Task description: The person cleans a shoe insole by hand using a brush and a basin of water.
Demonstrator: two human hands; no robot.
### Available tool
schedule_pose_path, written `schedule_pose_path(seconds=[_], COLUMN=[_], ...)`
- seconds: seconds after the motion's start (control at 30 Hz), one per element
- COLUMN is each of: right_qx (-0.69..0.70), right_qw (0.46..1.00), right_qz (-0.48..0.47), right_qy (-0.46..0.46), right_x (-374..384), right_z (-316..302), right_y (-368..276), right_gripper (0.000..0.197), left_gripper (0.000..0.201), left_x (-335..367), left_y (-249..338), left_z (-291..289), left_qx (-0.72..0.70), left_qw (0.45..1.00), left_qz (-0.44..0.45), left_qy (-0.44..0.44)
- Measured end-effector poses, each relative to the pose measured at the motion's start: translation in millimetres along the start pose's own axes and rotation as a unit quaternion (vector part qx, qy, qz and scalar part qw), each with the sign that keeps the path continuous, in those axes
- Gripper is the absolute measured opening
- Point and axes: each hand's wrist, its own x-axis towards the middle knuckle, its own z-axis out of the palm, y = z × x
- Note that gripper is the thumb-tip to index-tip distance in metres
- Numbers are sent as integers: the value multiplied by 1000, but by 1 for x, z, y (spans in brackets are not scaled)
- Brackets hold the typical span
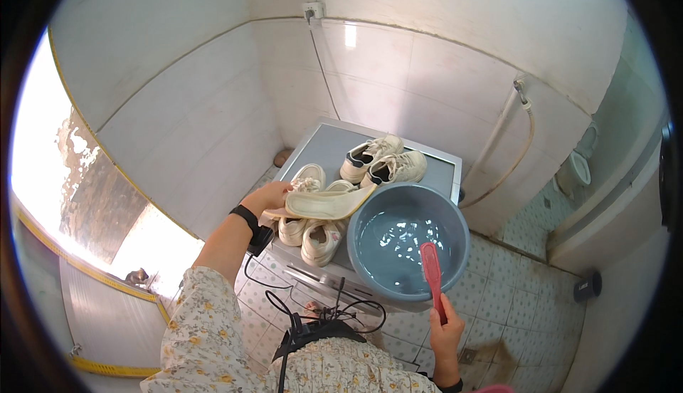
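My left hand (267, 198) is closed on the heel end of a cream insole (324, 205) with a yellowish edge. Part of what may be a second insole shows beneath it. The insole's far end reaches the rim of a blue-grey basin (462, 250) of water. In my right hand (447, 327) is the handle of a pink brush (430, 265), its head over the basin's near right side; the bristles are hidden. Below and behind the insole sit a pair of white shoes (321, 240), partly covered. Another pair of white lace-up shoes (395, 168) stands farther back.
Shoes and basin rest on a grey-topped cabinet (321, 152), the basin at its right edge. A tap (521, 92) with a hose (523, 152) is on the right wall. Black cables (334, 312) hang at my waist. A toilet (575, 170) shows through a doorway at far right.
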Motion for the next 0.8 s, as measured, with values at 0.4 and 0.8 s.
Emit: schedule_pose_path(seconds=[0.4, 0.8], right_qx=[12, 5], right_qw=[999, 999], right_qz=[-29, -40], right_qy=[9, 29], right_x=[3, 6], right_z=[4, 2], right_y=[-2, 6], right_gripper=[38, 38], left_gripper=[11, 28], left_x=[-44, -78], left_y=[74, 136], left_z=[-72, -122], left_qx=[220, -382], left_qw=[958, 924], left_qz=[58, 22], left_qy=[174, 17])
